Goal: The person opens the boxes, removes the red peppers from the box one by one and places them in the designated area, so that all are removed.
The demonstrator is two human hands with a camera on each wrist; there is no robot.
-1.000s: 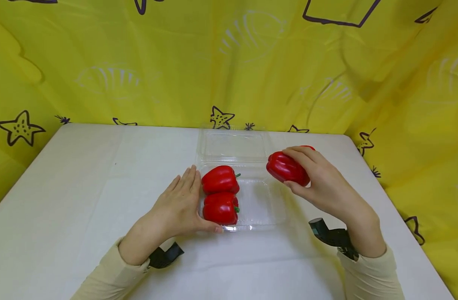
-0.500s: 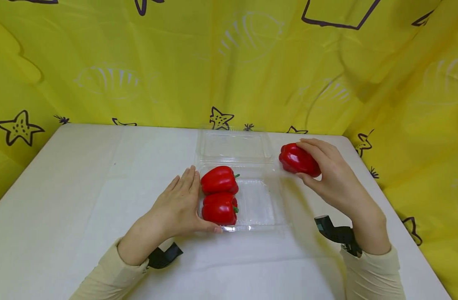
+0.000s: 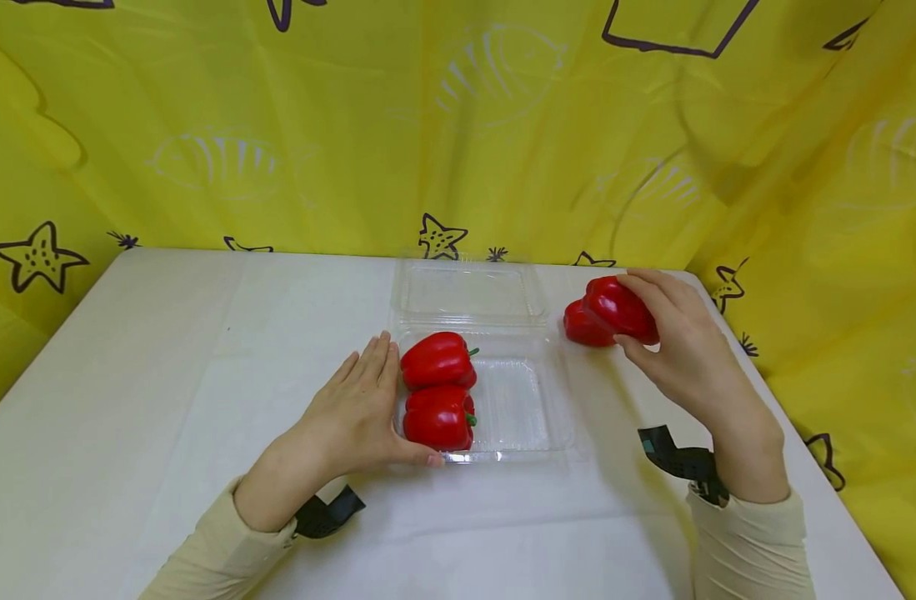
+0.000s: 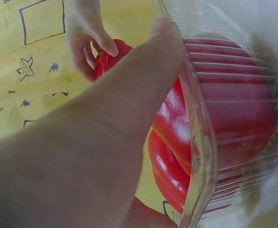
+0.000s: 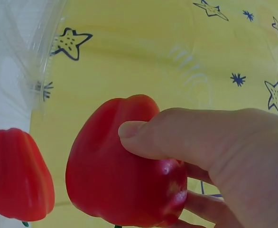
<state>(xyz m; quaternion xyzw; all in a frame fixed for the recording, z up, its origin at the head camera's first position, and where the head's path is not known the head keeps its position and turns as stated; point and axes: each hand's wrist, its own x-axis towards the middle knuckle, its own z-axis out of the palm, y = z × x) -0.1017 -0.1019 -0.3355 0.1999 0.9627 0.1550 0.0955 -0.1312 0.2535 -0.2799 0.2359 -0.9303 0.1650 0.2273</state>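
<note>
My right hand (image 3: 683, 354) grips a red bell pepper (image 3: 618, 307), thumb on its near side as the right wrist view shows. Just left of it, partly hidden, is another red bell pepper (image 3: 583, 327), also seen as a separate pepper (image 5: 18, 175) in the right wrist view. Two red bell peppers (image 3: 437, 361) with green stems lie one behind the other in the left half of a clear plastic clamshell container (image 3: 513, 408). Against the container's left wall rests my left hand (image 3: 352, 412), fingers straight, thumb along the front edge.
The container's clear lid (image 3: 468, 292) lies folded open toward the back of the white-covered table (image 3: 165, 375). A yellow patterned curtain (image 3: 337, 125) hangs behind the table and along its sides. Each wrist wears a black camera mount (image 3: 678, 458).
My right hand has moved right and back, away from the container, carrying the bell pepper. Another bell pepper has come into view beside it. The left hand stays put.
</note>
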